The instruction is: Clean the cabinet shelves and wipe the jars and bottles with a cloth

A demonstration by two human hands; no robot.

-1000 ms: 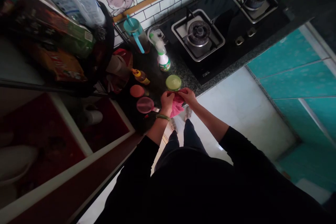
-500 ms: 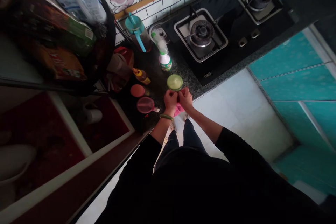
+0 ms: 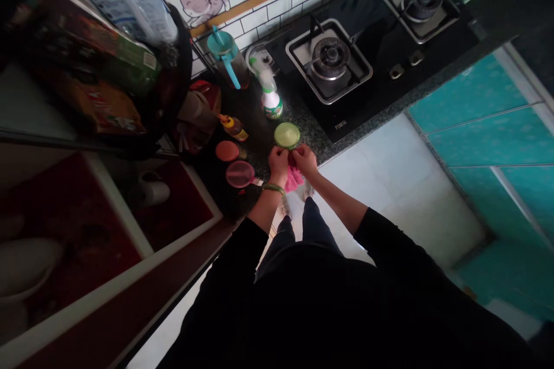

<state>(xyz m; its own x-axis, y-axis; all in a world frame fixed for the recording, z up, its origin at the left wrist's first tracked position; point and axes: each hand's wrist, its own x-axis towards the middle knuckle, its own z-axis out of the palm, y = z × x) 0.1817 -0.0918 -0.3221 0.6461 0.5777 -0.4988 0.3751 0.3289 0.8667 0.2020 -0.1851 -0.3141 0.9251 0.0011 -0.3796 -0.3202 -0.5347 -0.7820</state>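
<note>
Both of my hands are together at the counter's front edge, just below a round green strainer-like piece point(image 3: 287, 135) with a pale middle. My left hand point(image 3: 279, 162), with a green bangle at its wrist, is closed, its fingertips pinched. Close beside it, my right hand point(image 3: 305, 159) is also closed. A pink cloth point(image 3: 294, 179) is bunched between them and hangs down past the counter edge. My fingers hide how the green piece joins whatever lies under them. To the left lies a pink strainer point(image 3: 240, 174) with a pale handle, beside a round orange-pink lid point(image 3: 227, 150).
Behind the hands stand a spray bottle point(image 3: 272, 105), a yellow-capped sauce bottle point(image 3: 234, 127) and a teal-lidded jug point(image 3: 225, 55). A gas hob point(image 3: 341, 109) with two burners extends right. Packaged food point(image 3: 112, 104) fills a dark rack at upper left.
The hands stay together below the green piece with small finger movements. More of the pink cloth shows between the wrists. The view has shifted slightly.
</note>
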